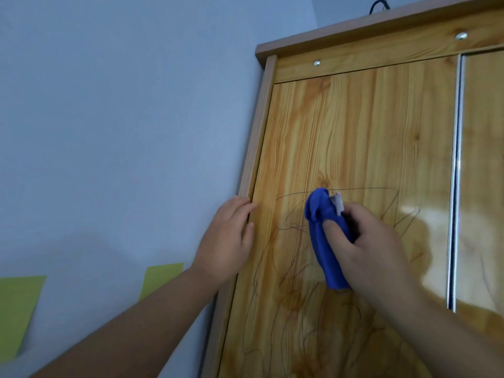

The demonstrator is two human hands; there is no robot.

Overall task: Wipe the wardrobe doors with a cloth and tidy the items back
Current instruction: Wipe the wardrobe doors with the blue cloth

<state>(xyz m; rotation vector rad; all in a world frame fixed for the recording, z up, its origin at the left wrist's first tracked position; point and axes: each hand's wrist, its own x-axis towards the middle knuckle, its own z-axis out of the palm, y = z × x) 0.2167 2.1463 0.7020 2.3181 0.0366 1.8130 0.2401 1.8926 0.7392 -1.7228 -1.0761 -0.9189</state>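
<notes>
Blue cloth [326, 241] bunched against wardrobe door [354, 137].
Right hand [373, 241] fingers clamp the soft, light fabric mid-fold; left hand [226, 238], fingers loosely extended, apparently braces the door edge.

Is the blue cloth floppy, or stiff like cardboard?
Probably floppy: the blue cloth bunches into soft folds in the right hand and droops below it. It likely weighs little, since a few fingers hold it against the wardrobe door.
</notes>
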